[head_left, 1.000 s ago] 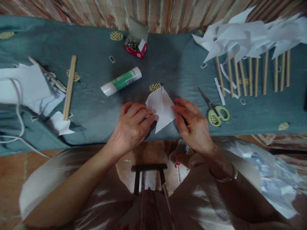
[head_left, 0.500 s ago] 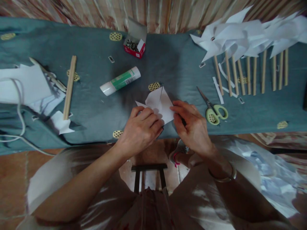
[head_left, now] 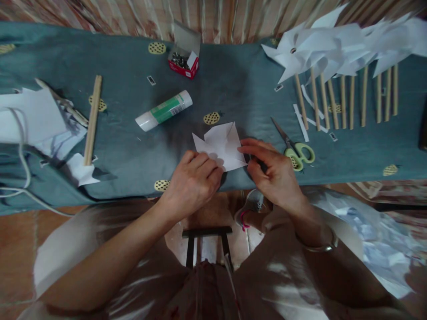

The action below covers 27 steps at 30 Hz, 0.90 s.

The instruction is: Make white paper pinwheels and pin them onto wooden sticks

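Observation:
A white paper pinwheel (head_left: 223, 138) with folded corners lies in front of me near the table's edge. My left hand (head_left: 196, 178) is closed over its lower left side, and those fingertips are partly hidden. At its right edge is my right hand (head_left: 271, 171), with the index fingertip on the paper and the thumb by the lower right corner. Behind the paper lies a green and white glue stick (head_left: 167, 110). Scissors (head_left: 296, 153) with light green handles rest just right of my right hand.
Finished white pinwheels (head_left: 333, 49) on wooden sticks lie at the back right, near paper strips (head_left: 301, 122). An open red box (head_left: 183, 66) of small metal pieces stands at the back. At left are wooden sticks (head_left: 92, 122), paper sheets (head_left: 33, 115) and a white cable (head_left: 25, 155).
The paper has turned slightly, and more of its left point shows. My left hand has drawn back a little toward its lower edge; my right hand has shifted slightly right.

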### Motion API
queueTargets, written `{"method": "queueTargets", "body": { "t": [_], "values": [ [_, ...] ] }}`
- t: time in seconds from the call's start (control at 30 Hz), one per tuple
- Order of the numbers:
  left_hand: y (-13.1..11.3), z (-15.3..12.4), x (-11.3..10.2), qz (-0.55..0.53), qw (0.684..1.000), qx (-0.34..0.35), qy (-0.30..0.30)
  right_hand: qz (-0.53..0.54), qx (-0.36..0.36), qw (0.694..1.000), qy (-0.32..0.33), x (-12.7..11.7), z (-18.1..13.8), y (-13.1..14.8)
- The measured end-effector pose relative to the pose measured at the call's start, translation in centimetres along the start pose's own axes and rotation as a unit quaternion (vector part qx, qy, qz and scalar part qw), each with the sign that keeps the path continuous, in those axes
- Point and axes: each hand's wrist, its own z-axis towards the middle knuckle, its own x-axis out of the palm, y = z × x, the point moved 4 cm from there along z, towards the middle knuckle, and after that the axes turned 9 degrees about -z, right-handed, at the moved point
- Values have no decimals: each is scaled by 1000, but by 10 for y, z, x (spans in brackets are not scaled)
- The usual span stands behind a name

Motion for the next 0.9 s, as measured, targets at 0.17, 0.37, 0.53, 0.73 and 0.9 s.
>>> {"method": "queueTargets", "body": {
  "t": [0.17, 0.37, 0.53, 0.73, 0.9],
  "values": [
    [1, -7, -2, -36, 999, -1, 4, 76, 16, 994, 78, -6, -1, -10],
    [5, -14, -1, -53, 999, -4, -3, 101, -5, 991, 89, -6, -2, -13],
    [4, -16, -2, -67, 998, 5, 1, 120, -1, 989, 91, -6, -1, -12],
    [2, -17, -3, -64, 998, 7, 4, 135, -4, 986, 96, -3, 0, -8],
    [-1, -16, -5, -69, 998, 17, 1, 131, 2, 988, 81, 2, 2, -4]
  ]
}}
